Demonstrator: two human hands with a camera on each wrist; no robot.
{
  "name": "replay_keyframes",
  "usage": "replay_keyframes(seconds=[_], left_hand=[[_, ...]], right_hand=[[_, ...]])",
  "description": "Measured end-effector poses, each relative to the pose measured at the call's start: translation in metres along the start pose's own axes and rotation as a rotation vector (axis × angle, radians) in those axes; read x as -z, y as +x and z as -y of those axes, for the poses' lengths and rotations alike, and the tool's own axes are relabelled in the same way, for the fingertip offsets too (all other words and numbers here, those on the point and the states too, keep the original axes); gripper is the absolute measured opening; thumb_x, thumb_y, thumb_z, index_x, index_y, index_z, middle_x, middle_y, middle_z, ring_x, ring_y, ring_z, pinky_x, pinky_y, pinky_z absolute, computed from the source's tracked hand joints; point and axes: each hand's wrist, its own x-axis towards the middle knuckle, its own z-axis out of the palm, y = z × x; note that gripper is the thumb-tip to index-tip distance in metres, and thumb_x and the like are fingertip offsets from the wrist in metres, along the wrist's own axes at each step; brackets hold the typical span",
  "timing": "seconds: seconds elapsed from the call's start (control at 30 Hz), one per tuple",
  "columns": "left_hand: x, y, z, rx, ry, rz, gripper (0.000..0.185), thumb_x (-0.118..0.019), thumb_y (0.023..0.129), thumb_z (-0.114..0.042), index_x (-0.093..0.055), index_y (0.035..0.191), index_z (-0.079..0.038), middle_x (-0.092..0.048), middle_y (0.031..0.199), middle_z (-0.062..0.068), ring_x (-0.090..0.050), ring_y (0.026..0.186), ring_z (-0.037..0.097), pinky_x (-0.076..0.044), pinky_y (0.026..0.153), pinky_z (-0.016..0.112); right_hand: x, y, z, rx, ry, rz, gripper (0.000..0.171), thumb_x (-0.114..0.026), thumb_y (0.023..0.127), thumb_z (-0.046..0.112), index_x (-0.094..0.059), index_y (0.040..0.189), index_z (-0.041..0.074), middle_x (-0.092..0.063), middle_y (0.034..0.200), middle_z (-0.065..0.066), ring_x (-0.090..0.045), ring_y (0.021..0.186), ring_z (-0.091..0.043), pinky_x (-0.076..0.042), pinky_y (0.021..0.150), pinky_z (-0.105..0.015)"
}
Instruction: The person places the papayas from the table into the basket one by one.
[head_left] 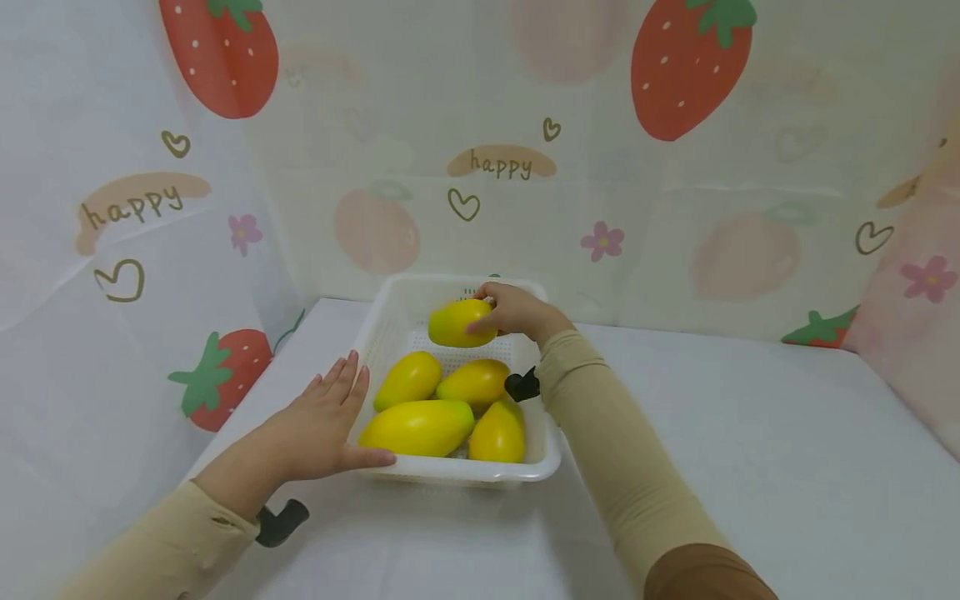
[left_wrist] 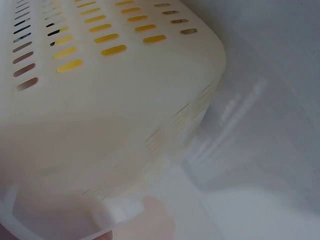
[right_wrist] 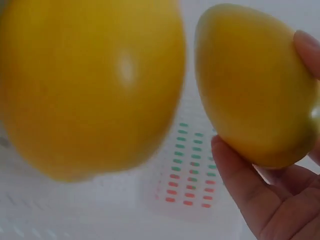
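The right hand (head_left: 510,310) has its fingers and thumb curled around one yellow mango (head_left: 459,322), and it holds that mango up in the air over the far end of the white basket (head_left: 390,321), at about 12 o'clock from the middle of the basket. In the right wrist view the held mango (right_wrist: 250,85) sits between the thumb and the fingertips (right_wrist: 307,47), and another mango (right_wrist: 90,85) shows big and blurry just beside it. The left hand (head_left: 322,425) is flat, with straight fingers spread a little. It rests against the left wall of the basket at about 8 o'clock, and the thumb touches the near rim. It looks like it is keeping the basket from sliding. Four more mangoes (head_left: 420,427) lie in the basket, close together at the near end, around 6 o'clock. The basket sits on a white surface (head_left: 750,433), and a cloth with strawberries (head_left: 686,62) hangs behind it. I think the step now is moving one mango while the other hand steadies the basket. I cannot tell if the mango is going in or coming out. The next move calls for a firm hold so the smooth fruit does not slip, and for keeping the basket still.
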Motion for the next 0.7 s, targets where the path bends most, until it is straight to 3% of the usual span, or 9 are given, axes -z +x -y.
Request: replay_keyframes(seconds=[0.13, 0.23, 0.7], left_hand=[[0.0, -0.001, -0.001, 0.004, 0.001, 0.002, 0.122, -0.039, 0.066, -0.084, -0.011, 0.144, 0.005, 0.001, 0.151, 0.023, -0.003, 0.138, 0.039, -0.011, 0.107, 0.057], [-0.001, -0.002, -0.001, 0.002, 0.002, 0.002, 0.122, -0.039, 0.066, -0.084, -0.011, 0.144, 0.005, 0.002, 0.151, 0.023, -0.002, 0.138, 0.038, -0.011, 0.107, 0.057], [0.0, -0.004, -0.001, 0.003, 0.011, -0.008, 0.123, -0.037, 0.065, -0.086, -0.011, 0.143, 0.005, 0.001, 0.15, 0.024, -0.003, 0.138, 0.039, -0.011, 0.106, 0.057]], right_hand=[[-0.007, 0.005, 0.001, -0.005, -0.179, 0.023, 0.051, -0.073, 0.077, 0.033, -0.05, 0.119, 0.015, -0.055, 0.111, -0.002, -0.055, 0.091, -0.021, -0.05, 0.078, -0.031], [-0.011, 0.006, 0.002, -0.02, -0.245, 0.037, 0.054, -0.072, 0.077, 0.035, -0.049, 0.122, 0.015, -0.053, 0.117, -0.002, -0.055, 0.092, -0.019, -0.05, 0.077, -0.029], [-0.015, 0.005, 0.002, -0.062, -0.245, 0.112, 0.054, -0.069, 0.081, 0.032, -0.045, 0.126, 0.015, -0.051, 0.12, -0.002, -0.056, 0.096, -0.017, -0.049, 0.083, -0.03]])
